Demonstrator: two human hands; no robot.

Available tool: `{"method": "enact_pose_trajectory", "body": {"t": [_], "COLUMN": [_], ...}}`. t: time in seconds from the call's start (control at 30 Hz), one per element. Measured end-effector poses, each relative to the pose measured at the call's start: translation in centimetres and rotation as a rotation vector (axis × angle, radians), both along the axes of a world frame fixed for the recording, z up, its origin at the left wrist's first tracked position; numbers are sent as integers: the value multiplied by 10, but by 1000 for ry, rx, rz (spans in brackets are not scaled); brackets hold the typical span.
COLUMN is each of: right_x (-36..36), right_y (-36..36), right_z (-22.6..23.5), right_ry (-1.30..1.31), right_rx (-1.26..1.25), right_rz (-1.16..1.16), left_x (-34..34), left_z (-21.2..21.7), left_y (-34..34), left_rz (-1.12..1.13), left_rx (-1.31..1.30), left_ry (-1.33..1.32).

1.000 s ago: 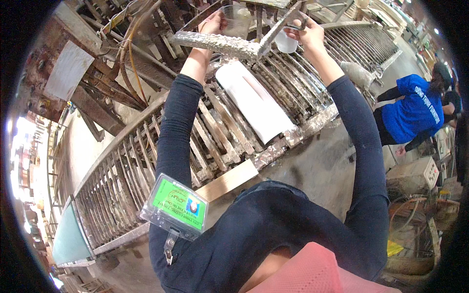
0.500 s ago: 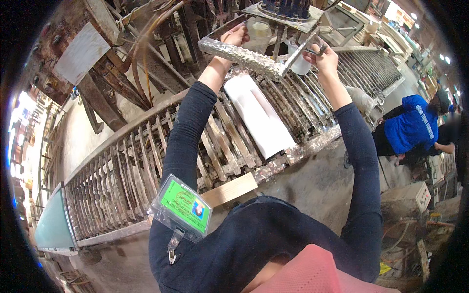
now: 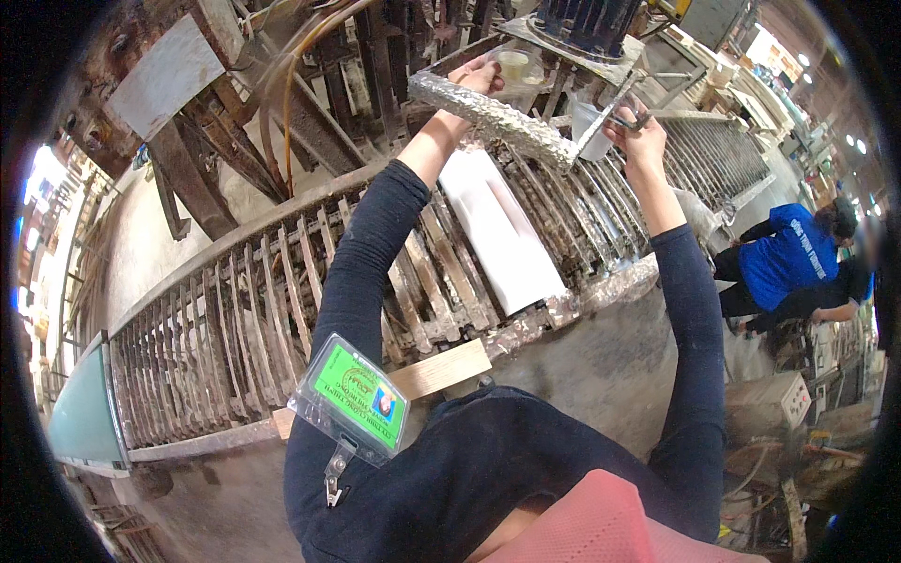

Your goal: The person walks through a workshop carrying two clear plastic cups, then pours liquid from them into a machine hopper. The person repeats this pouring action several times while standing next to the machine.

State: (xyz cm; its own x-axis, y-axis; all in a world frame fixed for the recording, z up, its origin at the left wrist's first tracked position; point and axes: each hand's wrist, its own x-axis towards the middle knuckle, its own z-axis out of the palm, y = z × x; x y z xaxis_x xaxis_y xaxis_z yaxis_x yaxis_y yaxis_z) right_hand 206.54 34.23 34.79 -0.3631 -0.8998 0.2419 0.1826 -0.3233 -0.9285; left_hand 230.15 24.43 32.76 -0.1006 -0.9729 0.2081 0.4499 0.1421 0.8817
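Both my arms reach forward to a metal tray-like frame (image 3: 497,114) with a crusted pale rim, below a dark ribbed motor. My left hand (image 3: 477,77) is inside its left side, fingers curled, beside a clear container (image 3: 513,64) with something yellowish in it. What those fingers hold, if anything, is hidden. My right hand (image 3: 640,136) is closed around a small dark tool (image 3: 631,119) at the frame's right side. Next to it is a translucent white plastic cup (image 3: 588,127). Nearer to me, a long white block (image 3: 502,230) lies across the slats, touched by neither hand.
A long rack of crusted slats (image 3: 272,310) runs across in front of me. A wooden strip (image 3: 439,369) lies at its near edge. Rusty machine beams (image 3: 188,174) stand at the left. A co-worker in a blue shirt (image 3: 793,258) is at the right.
The view has shifted slightly, so the frame and both hands appear a little further right and lower. My hands keep nearly the same places at the frame. The co-worker has changed posture.
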Motion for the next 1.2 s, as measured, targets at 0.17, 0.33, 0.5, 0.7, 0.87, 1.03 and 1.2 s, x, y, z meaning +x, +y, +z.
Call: {"method": "enact_pose_trajectory", "body": {"t": [0.17, 0.33, 0.5, 0.7, 0.87, 1.03, 1.2], "right_x": [2, 4, 1, -1, -3, -3, -3], "right_y": [2, 3, 2, -1, 0, 1, 1], "right_z": [3, 4, 3, 1, 0, -1, -2], "right_ry": [28, 50, 48, 42, 21, 30, 17], "right_rx": [24, 9, 4, -5, 13, -24, -26], "right_rz": [-14, 0, 15, 32, 39, 33, 7], "left_x": [1, 2, 2, 1, 2, 1, 2], "left_z": [2, 2, -1, -3, -4, -7, -9], "left_y": [4, 5, 0, -7, -10, -14, -19], "left_rz": [-8, -6, -49, -41, -40, -20, -77], "left_rx": [-7, -52, -2, -54, 11, -29, -46], "left_ry": [28, -8, 56, 47, -4, -25, 40]}}
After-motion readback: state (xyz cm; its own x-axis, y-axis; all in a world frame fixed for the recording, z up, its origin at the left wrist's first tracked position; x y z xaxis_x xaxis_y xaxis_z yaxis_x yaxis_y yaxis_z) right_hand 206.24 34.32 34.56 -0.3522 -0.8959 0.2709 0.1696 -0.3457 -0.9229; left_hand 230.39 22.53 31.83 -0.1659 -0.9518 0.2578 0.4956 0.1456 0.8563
